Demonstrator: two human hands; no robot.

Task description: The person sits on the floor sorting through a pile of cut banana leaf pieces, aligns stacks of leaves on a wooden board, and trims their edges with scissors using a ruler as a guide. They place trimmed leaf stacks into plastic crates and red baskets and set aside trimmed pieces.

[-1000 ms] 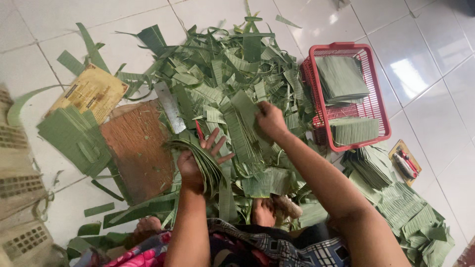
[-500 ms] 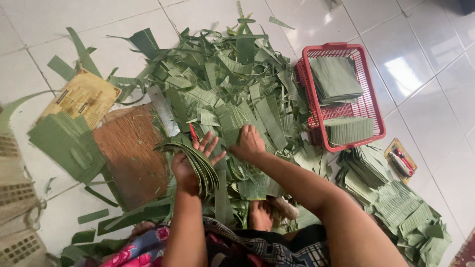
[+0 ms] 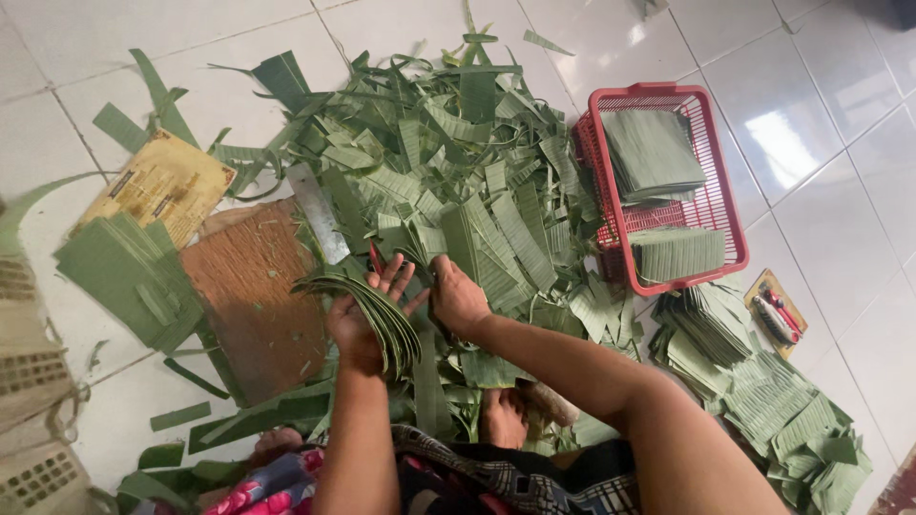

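A: On the tiled floor (image 3: 239,57), near the middle, the left hand (image 3: 358,319) cradles a curved bundle of leaf strips (image 3: 367,305), fingers spread and half open under it. The right hand (image 3: 458,300) sits just beside it, closed on the end of another leaf strip from the big heap of cut leaves (image 3: 458,162)

B: So how should that gathering go, in your view?

A: I'd judge it best to lay each new strip flat on the bundle with edges lined up, and keep the left thumb pressing so the stack doesn't fan out. The long knife (image 3: 318,212) lies far-left of the hands, resting on the brown board (image 3: 253,296); better to keep the wrists clear of it

B: And the rest?

A: A red basket (image 3: 725,205) to the right holds two neat piles of folded leaves; more stacks (image 3: 754,372) lie on the floor near it, with a small cutter (image 3: 775,315) beside them. A green stack (image 3: 129,277) sits on the left

B: Anything unclear?

A: The right fingertips are buried among leaves, so the exact grip is hard to tell. The woven object (image 3: 33,381) at the far left is cut off by the edge, and the feet are partly covered by leaves
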